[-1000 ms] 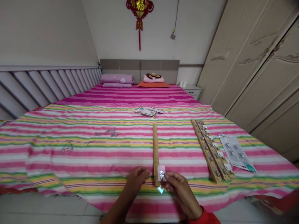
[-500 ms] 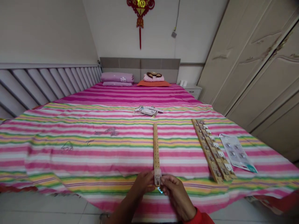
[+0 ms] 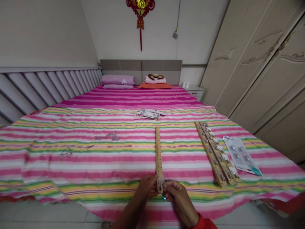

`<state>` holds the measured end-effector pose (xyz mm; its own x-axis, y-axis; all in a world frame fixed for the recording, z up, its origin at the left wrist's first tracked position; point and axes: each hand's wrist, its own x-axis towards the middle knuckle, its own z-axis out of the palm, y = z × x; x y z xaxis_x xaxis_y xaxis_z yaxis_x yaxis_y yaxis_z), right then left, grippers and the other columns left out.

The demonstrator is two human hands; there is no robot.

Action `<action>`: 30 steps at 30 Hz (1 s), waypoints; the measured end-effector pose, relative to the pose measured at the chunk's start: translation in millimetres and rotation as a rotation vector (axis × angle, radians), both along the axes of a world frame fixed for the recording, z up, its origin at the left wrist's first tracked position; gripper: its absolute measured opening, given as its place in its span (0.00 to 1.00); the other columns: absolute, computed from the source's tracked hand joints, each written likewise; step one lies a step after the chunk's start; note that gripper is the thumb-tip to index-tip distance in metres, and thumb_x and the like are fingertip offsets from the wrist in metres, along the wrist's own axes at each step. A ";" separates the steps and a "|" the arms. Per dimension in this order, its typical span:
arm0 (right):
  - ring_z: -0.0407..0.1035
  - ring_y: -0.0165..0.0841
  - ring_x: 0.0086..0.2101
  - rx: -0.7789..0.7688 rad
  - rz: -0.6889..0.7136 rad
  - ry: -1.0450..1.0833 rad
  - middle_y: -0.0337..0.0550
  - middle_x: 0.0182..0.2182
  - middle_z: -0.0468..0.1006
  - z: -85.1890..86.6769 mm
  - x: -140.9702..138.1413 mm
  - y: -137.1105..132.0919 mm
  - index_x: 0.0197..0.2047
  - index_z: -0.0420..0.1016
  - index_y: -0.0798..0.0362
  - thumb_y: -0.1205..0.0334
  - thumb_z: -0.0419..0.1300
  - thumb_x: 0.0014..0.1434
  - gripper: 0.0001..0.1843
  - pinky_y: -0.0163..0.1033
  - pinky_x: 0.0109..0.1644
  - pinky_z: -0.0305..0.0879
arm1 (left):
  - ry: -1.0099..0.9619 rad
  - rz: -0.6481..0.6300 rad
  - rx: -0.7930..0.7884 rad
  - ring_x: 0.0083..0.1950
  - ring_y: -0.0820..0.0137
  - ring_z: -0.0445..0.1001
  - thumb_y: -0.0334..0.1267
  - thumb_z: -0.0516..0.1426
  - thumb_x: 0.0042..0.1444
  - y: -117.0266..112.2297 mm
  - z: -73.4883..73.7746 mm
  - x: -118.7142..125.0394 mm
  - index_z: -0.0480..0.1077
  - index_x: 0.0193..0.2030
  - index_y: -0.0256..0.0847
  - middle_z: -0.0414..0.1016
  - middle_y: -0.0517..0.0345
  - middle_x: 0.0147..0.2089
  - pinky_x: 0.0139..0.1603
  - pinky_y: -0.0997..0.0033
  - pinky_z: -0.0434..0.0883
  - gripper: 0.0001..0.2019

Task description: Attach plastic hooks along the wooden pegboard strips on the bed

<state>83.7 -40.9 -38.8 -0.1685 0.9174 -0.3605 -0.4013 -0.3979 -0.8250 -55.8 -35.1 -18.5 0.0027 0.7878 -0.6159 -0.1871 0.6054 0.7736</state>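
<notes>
A long wooden strip (image 3: 158, 152) with rows of small holes lies lengthwise on the bed in front of me. At its near end sits a small clear plastic hook (image 3: 160, 186) with a metal part. My left hand (image 3: 146, 188) is closed, its fingertips pressed to the hook's left edge. From the other side, my right hand (image 3: 176, 192) pinches the right edge of that hook between thumb and forefinger. A small bluish glint shows just below, beside my right fingers; what it is I cannot make out.
Two wooden strips (image 3: 209, 152) fitted with several hooks lie to the right, beside a hook package (image 3: 241, 156). Flat packaging (image 3: 150, 113) is piled farther back. Clear pieces (image 3: 111, 136) and thin wire-like bits (image 3: 66, 153) lie left on the striped bedspread (image 3: 95, 171).
The hook looks lower against the strip's near end, and the bluish glint has shrunk. Both hands stay at the hook. The whole view has shifted slightly.
</notes>
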 end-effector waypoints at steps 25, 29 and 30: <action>0.56 0.23 0.09 0.038 0.034 -0.238 0.34 0.08 0.68 -0.5 3.0 3.4 0.22 0.71 0.56 0.45 0.71 0.34 0.23 0.28 0.12 0.49 | 0.303 -0.015 0.176 0.17 0.77 0.56 0.42 0.58 0.40 12.5 -11.9 8.2 0.61 0.11 0.39 0.59 0.66 0.12 0.21 0.75 0.53 0.14; 0.57 0.23 0.10 0.050 0.017 -0.225 0.34 0.08 0.66 2.6 4.8 7.3 0.22 0.69 0.55 0.41 0.67 0.42 0.24 0.27 0.14 0.50 | 0.251 -0.047 0.139 0.17 0.78 0.56 0.48 0.57 0.41 9.6 -8.6 7.3 0.64 0.15 0.38 0.59 0.65 0.13 0.21 0.75 0.52 0.16; 0.57 0.23 0.10 0.051 0.014 -0.224 0.34 0.08 0.66 2.5 5.7 8.3 0.21 0.69 0.55 0.41 0.66 0.43 0.24 0.27 0.14 0.50 | 0.221 -0.052 0.120 0.17 0.77 0.57 0.51 0.57 0.42 8.6 -7.1 6.8 0.65 0.17 0.38 0.60 0.65 0.14 0.21 0.75 0.52 0.17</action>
